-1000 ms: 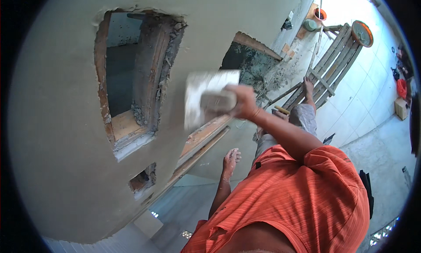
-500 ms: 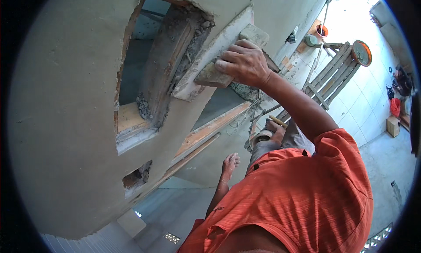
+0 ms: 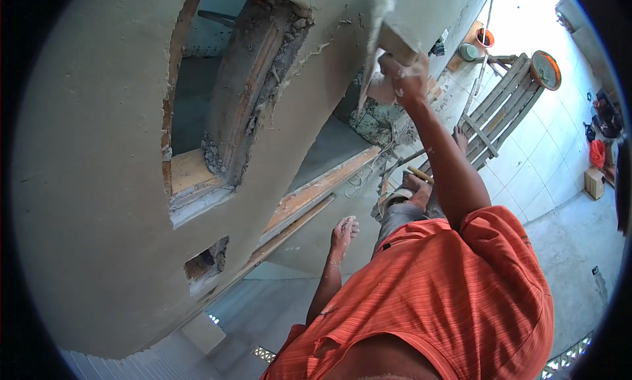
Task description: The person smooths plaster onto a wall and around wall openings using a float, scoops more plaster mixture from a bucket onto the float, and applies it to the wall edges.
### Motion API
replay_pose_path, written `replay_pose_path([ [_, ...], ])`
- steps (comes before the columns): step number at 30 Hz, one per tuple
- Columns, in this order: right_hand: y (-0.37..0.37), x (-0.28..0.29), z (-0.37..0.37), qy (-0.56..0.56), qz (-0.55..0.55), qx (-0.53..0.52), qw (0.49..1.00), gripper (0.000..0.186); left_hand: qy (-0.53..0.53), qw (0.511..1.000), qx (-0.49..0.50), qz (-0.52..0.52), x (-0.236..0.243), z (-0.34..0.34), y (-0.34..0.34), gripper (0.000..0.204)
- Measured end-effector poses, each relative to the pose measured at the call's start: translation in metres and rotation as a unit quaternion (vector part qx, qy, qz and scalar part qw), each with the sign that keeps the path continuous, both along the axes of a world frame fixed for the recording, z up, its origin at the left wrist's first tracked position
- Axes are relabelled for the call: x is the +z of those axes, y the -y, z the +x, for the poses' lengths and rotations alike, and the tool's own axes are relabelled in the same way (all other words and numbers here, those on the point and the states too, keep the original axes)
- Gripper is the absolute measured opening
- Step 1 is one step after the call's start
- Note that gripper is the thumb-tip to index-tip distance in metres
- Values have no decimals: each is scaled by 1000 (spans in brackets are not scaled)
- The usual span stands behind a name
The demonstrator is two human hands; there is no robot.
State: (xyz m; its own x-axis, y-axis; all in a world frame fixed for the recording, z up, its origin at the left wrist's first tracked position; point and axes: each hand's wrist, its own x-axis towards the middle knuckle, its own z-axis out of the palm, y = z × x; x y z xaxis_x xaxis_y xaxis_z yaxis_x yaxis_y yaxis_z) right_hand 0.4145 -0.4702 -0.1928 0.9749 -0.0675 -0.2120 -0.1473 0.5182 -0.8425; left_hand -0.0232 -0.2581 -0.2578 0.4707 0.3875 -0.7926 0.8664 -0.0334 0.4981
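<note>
I see the right hand (image 3: 411, 80) gripping a float (image 3: 399, 41) beside the wall (image 3: 99, 156), contact unclear; the left hand (image 3: 343, 235) hangs empty, fingers loosely curled. The wall looks largely smoothed; I judge the opening's (image 3: 237, 93) ragged edges unfinished.

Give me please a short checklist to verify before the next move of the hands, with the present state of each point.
1. Right hand grips the float by its handle: ok.
2. Left hand free: ok, no object shows in it.
3. Float touching the wall: cannot tell, it is blurred and seen nearly edge-on.
4. Plaster edge beside the tall opening even: not ok, it is ragged.
5. Grey mix available: ok, some shows in the orange-rimmed basin at the bench's far end.
6. Footing steady: cannot tell, the feet are partly hidden near the wooden bench.
</note>
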Motion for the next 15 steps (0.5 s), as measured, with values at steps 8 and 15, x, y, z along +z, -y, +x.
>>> replay_pose_path([
  [8,-95,52,-117,254,-258,165,918,47,-18,1000,16,4,7,-43,-8,39],
  [15,-133,50,-201,377,-269,332,822,51,-29,998,56,-16,-10,-82,-10,40],
])
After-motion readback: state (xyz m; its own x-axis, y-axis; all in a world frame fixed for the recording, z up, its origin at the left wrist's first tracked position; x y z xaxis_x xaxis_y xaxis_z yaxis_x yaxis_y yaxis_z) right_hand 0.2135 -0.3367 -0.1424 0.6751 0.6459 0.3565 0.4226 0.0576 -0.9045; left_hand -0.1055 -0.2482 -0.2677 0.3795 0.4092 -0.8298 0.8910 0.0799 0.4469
